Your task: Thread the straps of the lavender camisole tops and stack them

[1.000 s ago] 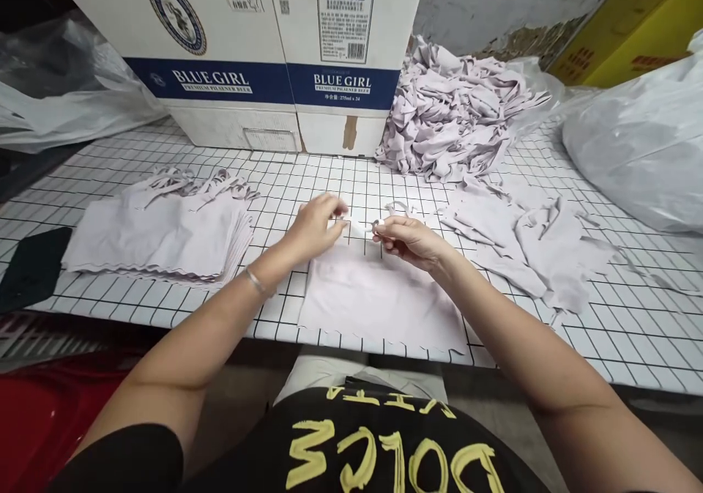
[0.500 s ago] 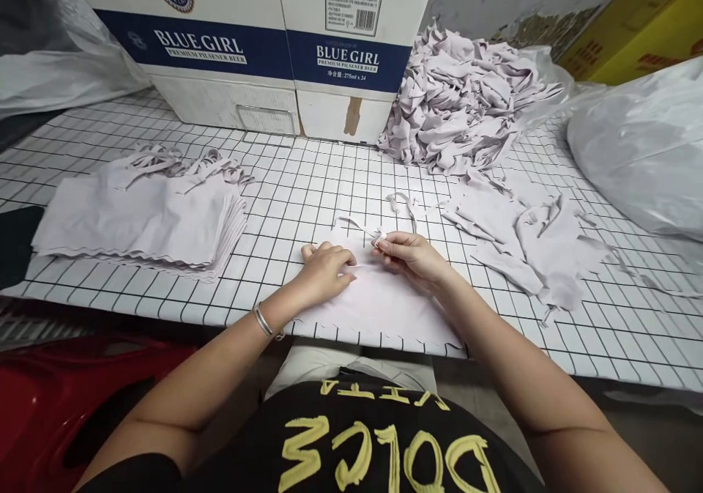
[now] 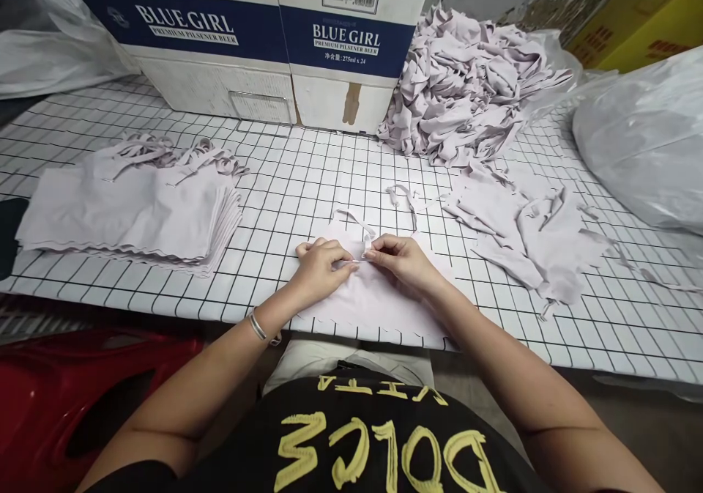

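A pale lilac garment (image 3: 378,299) lies flat at the near edge of the grid-patterned table (image 3: 307,185). Its thin straps (image 3: 356,222) loop away toward the back. My left hand (image 3: 321,266) and my right hand (image 3: 400,258) rest on the garment's top edge, fingertips almost touching. Both are closed in a pinch on a small bit of the strap or trim between them. A silver bracelet (image 3: 257,324) sits on my left wrist.
A neat stack of the same garments (image 3: 132,215) lies at the left. A loose heap (image 3: 466,90) and spread pieces (image 3: 527,236) lie at the right. Blue Girl cartons (image 3: 247,39) stand behind, a plastic bag (image 3: 642,134) at far right, a red stool (image 3: 82,390) below.
Both hands came down from above the table onto the garment's top edge and drew together. The camera view shifted slightly forward.
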Available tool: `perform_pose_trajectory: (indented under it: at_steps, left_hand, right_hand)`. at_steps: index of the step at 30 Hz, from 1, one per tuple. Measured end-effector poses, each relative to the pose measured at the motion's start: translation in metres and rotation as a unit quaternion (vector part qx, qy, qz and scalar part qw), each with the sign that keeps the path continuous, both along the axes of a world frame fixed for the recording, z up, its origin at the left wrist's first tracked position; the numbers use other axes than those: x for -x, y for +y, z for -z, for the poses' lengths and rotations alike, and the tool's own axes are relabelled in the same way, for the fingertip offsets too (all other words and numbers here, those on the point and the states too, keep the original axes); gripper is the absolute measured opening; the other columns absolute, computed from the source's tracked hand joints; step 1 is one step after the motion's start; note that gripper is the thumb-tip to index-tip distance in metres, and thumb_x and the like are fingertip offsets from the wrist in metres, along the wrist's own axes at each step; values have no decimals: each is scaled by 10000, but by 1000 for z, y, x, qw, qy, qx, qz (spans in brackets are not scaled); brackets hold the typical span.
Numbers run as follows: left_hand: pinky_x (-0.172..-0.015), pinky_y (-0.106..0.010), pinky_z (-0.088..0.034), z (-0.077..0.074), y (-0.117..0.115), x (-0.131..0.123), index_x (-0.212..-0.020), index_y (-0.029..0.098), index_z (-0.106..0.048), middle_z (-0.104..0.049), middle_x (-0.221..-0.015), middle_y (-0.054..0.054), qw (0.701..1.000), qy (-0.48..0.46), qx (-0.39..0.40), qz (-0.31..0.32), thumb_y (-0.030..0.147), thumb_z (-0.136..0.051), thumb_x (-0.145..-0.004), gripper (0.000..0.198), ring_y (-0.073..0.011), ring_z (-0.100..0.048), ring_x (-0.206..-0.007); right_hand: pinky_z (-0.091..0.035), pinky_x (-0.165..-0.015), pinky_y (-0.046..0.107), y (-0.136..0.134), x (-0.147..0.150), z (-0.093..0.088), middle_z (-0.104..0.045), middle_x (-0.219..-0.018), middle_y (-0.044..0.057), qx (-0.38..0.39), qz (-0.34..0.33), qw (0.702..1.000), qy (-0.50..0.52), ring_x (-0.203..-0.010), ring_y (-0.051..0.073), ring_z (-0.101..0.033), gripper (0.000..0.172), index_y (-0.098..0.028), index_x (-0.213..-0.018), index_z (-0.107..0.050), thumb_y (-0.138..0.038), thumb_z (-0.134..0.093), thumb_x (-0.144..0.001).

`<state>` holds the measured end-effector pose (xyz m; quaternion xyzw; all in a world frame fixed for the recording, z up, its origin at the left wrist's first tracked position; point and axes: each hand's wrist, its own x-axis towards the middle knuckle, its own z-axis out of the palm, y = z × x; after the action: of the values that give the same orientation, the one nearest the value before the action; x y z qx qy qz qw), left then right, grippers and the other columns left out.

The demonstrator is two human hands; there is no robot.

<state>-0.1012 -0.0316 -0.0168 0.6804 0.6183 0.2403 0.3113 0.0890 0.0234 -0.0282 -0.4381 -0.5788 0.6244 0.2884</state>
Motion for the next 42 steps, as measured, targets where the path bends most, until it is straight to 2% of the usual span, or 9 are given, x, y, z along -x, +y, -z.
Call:
perform_pose_trajectory:
  at_steps: [14,17,21,23,29,32,36,38,42]
  left_hand:
    - [-885,-402,-247,4,-1,0,-746,225,-678,-695,-846,7,999,-29,-21,-17,335,-669,-807,125,-205,-552,-911]
    - [-886,-403,-259,4,0,0,-745,226,-678,-692,-820,6,999,-35,-22,-30,339,-659,-811,133,-204,-558,-894]
    - [-892,-399,-266,5,-1,1,-756,232,-690,-694,-823,6,998,-50,-19,-41,354,-659,-817,140,-201,-567,-891]
    - [-895,-398,-262,4,-2,2,-770,237,-701,-692,-824,7,998,-51,-18,-28,350,-636,-838,147,-199,-567,-894]
    - [-869,-391,-248,5,-3,1,-713,223,-685,-669,-791,14,999,-29,-29,-8,297,-592,-850,181,-188,-557,-875]
    - [-868,-393,-241,6,-3,1,-712,224,-678,-665,-788,14,999,-23,-29,2,307,-590,-846,180,-193,-548,-878]
    - [-883,-394,-231,6,-3,3,-750,222,-667,-675,-819,19,999,-29,-20,13,273,-558,-851,156,-186,-545,-879]
    - [-878,-394,-228,5,-3,3,-732,214,-656,-668,-802,22,1000,-23,-18,12,244,-559,-834,144,-181,-544,-868]
    - [-868,-390,-227,4,-3,3,-708,204,-641,-654,-783,26,1000,-8,-15,24,216,-544,-824,151,-178,-533,-863]
  right_hand:
    - [-493,-824,367,-1,12,-6,-680,-818,31,100,23,993,62,-813,173,-616,226,-189,-732,-713,-331,-834,-606]
    - [-487,-825,365,-3,19,-7,-662,-812,24,79,21,995,64,-808,165,-608,222,-190,-713,-720,-329,-841,-590]
    - [-474,-787,357,-4,20,-8,-635,-822,31,3,19,1000,-2,-799,164,-579,206,-196,-688,-732,-356,-828,-602]
    - [-470,-769,350,-3,18,-8,-644,-833,38,-7,11,1000,-20,-795,165,-578,208,-192,-692,-734,-361,-822,-607]
    - [-405,-556,265,4,11,-13,-582,-619,-14,138,-66,988,17,-575,100,-508,269,-150,-734,-681,-332,-825,-598]
    - [-351,-509,243,7,13,-15,-539,-577,-34,109,-83,990,12,-523,74,-450,226,-144,-700,-662,-303,-803,-624]
    - [-368,-526,244,9,12,-15,-577,-613,-21,46,-103,993,-12,-559,81,-476,190,-141,-700,-680,-292,-782,-648]
    - [-388,-532,242,9,10,-15,-617,-660,-1,57,-114,992,-14,-587,88,-507,214,-134,-722,-691,-298,-796,-634]
    - [-352,-455,207,14,8,-15,-614,-639,-2,136,-149,979,4,-523,66,-487,265,-121,-795,-678,-300,-804,-647]
